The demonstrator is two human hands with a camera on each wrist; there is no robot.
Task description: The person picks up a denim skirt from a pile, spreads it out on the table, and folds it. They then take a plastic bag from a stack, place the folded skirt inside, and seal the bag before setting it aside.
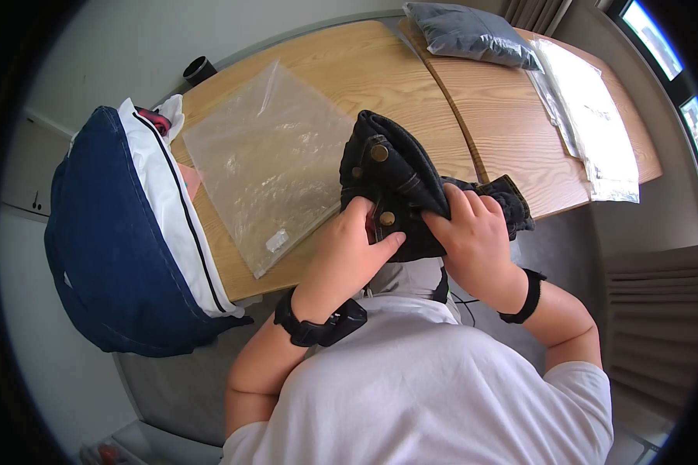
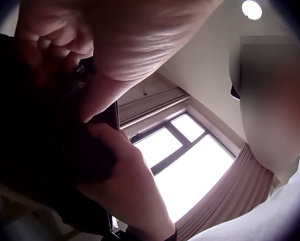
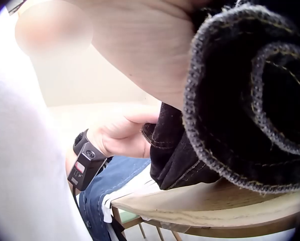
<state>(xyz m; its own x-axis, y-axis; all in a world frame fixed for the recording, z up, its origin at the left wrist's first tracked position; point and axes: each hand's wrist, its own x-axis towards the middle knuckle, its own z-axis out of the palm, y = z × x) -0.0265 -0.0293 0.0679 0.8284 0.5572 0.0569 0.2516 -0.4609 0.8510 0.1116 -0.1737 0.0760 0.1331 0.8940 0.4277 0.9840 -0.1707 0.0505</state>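
A bundled black denim garment (image 1: 417, 242) with brass buttons is up in front of the person's waist, at the table's near edge. The left hand (image 1: 340, 254) grips its left side, thumb lying over the cloth and fingers tucked into a fold. At the right, the right hand (image 1: 477, 232) holds the bundle with its fingers curled over the top. Rolled layers with an overcast edge (image 3: 191, 98) and yellow stitching show close up in the right wrist view. Dark cloth fills much of the left wrist view, so the left fingertips are partly hidden there.
A clear plastic bag (image 1: 267, 167) lies flat on the wooden table (image 1: 388, 66). Left of it stands a bulging blue-and-white fabric bag (image 1: 105, 240). A packed grey garment (image 1: 473, 35) sits at the back, with silvery plastic bags (image 1: 601, 128) at the right and a black cup (image 1: 199, 70) at the far left.
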